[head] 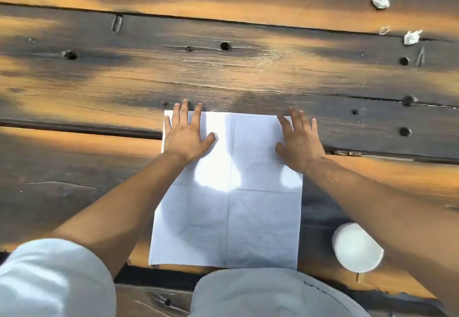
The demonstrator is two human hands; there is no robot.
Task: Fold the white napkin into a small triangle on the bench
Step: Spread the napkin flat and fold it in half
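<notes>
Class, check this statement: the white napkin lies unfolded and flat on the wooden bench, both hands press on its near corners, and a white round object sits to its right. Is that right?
Not quite. The head view shows the left hand and right hand pressing flat on the far corners of the white napkin, not the near ones. The rest stands: it lies unfolded on the wooden bench, with a white round object to its right.

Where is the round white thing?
In the head view, the round white thing sits low on the right of the bench, just right of the napkin and partly under the right forearm.
</notes>
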